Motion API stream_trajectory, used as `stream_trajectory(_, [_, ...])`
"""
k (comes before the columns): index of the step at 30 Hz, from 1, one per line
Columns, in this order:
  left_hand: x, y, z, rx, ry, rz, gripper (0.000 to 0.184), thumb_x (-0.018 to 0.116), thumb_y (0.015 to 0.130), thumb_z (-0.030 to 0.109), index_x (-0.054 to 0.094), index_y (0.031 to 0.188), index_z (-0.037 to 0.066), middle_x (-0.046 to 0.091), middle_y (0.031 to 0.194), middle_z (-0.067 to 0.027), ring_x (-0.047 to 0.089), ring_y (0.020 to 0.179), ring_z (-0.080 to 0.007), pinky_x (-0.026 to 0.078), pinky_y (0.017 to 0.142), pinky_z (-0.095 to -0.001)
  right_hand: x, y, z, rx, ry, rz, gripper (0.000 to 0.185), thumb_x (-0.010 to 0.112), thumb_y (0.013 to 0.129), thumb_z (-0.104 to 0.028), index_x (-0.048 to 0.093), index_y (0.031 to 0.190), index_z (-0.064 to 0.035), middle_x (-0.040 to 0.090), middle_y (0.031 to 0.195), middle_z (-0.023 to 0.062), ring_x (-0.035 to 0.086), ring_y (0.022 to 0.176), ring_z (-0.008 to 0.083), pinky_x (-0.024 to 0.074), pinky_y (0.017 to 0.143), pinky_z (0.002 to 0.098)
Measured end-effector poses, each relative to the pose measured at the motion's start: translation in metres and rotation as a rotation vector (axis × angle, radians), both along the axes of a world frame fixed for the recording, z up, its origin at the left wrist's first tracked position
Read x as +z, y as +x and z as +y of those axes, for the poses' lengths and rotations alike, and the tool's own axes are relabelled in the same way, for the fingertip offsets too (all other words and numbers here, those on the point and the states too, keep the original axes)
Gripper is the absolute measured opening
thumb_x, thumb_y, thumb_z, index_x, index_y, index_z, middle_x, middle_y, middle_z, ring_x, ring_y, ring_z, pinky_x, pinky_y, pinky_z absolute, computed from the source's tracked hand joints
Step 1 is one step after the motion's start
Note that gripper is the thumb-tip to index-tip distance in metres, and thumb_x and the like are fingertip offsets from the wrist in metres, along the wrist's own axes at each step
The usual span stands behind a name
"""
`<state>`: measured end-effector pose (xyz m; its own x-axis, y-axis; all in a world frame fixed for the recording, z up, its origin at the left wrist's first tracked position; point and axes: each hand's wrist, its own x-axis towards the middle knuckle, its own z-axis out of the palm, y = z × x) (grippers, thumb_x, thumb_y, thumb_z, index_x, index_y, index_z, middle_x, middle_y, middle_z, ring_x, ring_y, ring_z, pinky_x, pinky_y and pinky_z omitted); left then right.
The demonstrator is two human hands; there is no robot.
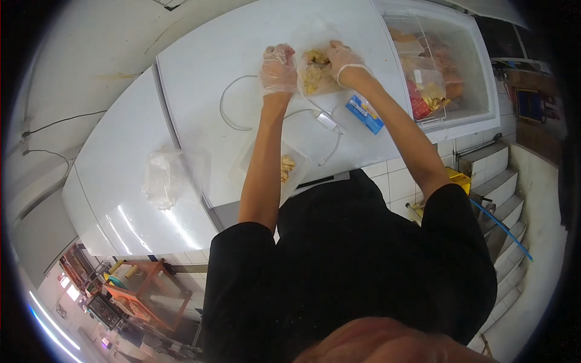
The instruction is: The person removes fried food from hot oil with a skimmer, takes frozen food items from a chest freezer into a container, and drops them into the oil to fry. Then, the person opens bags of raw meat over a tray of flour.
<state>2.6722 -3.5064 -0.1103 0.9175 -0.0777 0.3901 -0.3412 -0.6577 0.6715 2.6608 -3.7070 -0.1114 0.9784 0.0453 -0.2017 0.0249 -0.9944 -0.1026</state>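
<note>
Both my hands wear clear plastic gloves over the white surface. My left hand (278,69) is closed, its fingers curled, just left of a clear plastic container (327,89). What it holds, if anything, is hidden. Inside the container lies pale, yellowish-brown food (313,77) in clumps, with darker bits at the top. My right hand (346,60) bends its fingers at the container's right side, touching the container or the food; the glove hides which. Under my left forearm sits another clear tub (298,176) with yellowish food pieces (287,167).
A white cable (224,103) with a white adapter (327,120) curls below the container. Near my right forearm lies a blue box (364,113). Clear plastic bags (162,179) lie at left. On the right, an open freezer (487,91) holds packaged goods.
</note>
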Motion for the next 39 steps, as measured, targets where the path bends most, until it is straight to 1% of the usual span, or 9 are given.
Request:
stream_trajectory(8, [0.013, 0.000, -0.010, -0.114, 0.743, 0.028, 0.017, 0.060, 0.091, 0.016, 0.077, 0.092, 0.016, 0.068, 0.104, -0.0112, 0.068, 0.093, -0.0337, 0.055, 0.081, -0.0473, 0.013, 0.033, 0.004, 0.071, 0.103, 0.241, 0.044, 0.070, 0.085, -0.024, 0.065, 0.125, -0.0053, 0.069, 0.120, 0.0245, 0.066, 0.115, 0.0396, 0.0530, 0.097, 0.0470])
stream_trajectory(9, [0.011, -0.009, -0.011, -0.134, 0.494, 0.114, 0.018, 0.061, 0.090, 0.019, 0.077, 0.097, 0.014, 0.069, 0.110, -0.0119, 0.067, 0.102, -0.0347, 0.056, 0.088, -0.0464, 0.019, 0.030, 0.007, 0.097, 0.136, 0.200, 0.045, 0.071, 0.085, -0.025, 0.066, 0.124, -0.0054, 0.070, 0.118, 0.0243, 0.066, 0.114, 0.0401, 0.0528, 0.097, 0.0473])
stream_trajectory(18, [-0.060, -0.013, -0.017, -0.085, 0.073, 0.029, 0.029, 0.065, 0.090, 0.016, 0.072, 0.118, 0.015, 0.067, 0.119, -0.0157, 0.064, 0.111, -0.0348, 0.054, 0.094, -0.0467, 0.023, 0.044, -0.007, 0.302, 0.287, 0.382, 0.055, 0.075, 0.076, -0.016, 0.062, 0.128, -0.0035, 0.071, 0.116, 0.0207, 0.068, 0.107, 0.0358, 0.0548, 0.090, 0.0438])
stream_trajectory(21, [-0.063, -0.018, -0.016, -0.074, 0.080, -0.006, 0.028, 0.064, 0.091, 0.015, 0.072, 0.118, 0.014, 0.065, 0.123, -0.0159, 0.064, 0.111, -0.0363, 0.054, 0.094, -0.0476, 0.034, 0.052, -0.006, 0.413, 0.386, 0.563, 0.061, 0.078, 0.074, -0.014, 0.061, 0.132, -0.0050, 0.072, 0.115, 0.0156, 0.068, 0.102, 0.0296, 0.0555, 0.086, 0.0396])
stream_trajectory(24, [-0.070, -0.018, -0.016, -0.089, 0.157, 0.030, 0.030, 0.066, 0.089, 0.015, 0.072, 0.119, 0.014, 0.064, 0.124, -0.0157, 0.064, 0.111, -0.0377, 0.055, 0.093, -0.0486, 0.009, 0.053, -0.022, 0.195, 0.675, 0.653, 0.064, 0.081, 0.076, -0.020, 0.061, 0.135, -0.0056, 0.071, 0.115, 0.0105, 0.066, 0.099, 0.0228, 0.0547, 0.084, 0.0354])
stream_trajectory(30, [-0.061, -0.026, -0.012, -0.104, 0.136, 0.019, 0.037, 0.068, 0.087, 0.013, 0.070, 0.124, 0.015, 0.064, 0.127, -0.0162, 0.064, 0.112, -0.0381, 0.054, 0.095, -0.0483, -0.019, 0.041, -0.020, -0.049, 0.827, 0.482, 0.050, 0.076, 0.083, -0.042, 0.071, 0.118, -0.0067, 0.071, 0.098, 0.0102, 0.065, 0.084, 0.0205, 0.0537, 0.073, 0.0364])
stream_trajectory(33, [-0.052, -0.030, -0.011, -0.087, 0.154, 0.134, 0.042, 0.069, 0.085, 0.016, 0.068, 0.127, 0.014, 0.063, 0.130, -0.0146, 0.060, 0.119, -0.0368, 0.049, 0.102, -0.0495, -0.023, 0.050, -0.018, 0.033, 0.742, 0.487, 0.045, 0.076, 0.087, -0.033, 0.070, 0.120, -0.0034, 0.072, 0.103, 0.0068, 0.064, 0.087, 0.0164, 0.0532, 0.080, 0.0332])
stream_trajectory(36, [-0.043, -0.026, -0.013, -0.113, 0.359, 0.187, 0.052, 0.071, 0.086, 0.022, 0.062, 0.137, 0.014, 0.058, 0.139, -0.0150, 0.054, 0.129, -0.0354, 0.043, 0.109, -0.0509, 0.002, 0.051, -0.024, 0.052, 0.640, 0.379, 0.040, 0.076, 0.090, -0.038, 0.072, 0.111, -0.0040, 0.071, 0.097, 0.0046, 0.063, 0.085, 0.0149, 0.0525, 0.076, 0.0328])
stream_trajectory(39, [-0.009, -0.041, -0.015, 0.004, 0.250, 0.122, 0.060, 0.071, 0.088, 0.028, 0.056, 0.144, 0.014, 0.052, 0.147, -0.0168, 0.049, 0.136, -0.0343, 0.036, 0.115, -0.0518, 0.055, 0.031, -0.032, -0.110, 0.711, 0.435, 0.037, 0.074, 0.093, -0.038, 0.070, 0.111, -0.0061, 0.069, 0.093, 0.0024, 0.062, 0.082, 0.0131, 0.0519, 0.070, 0.0312])
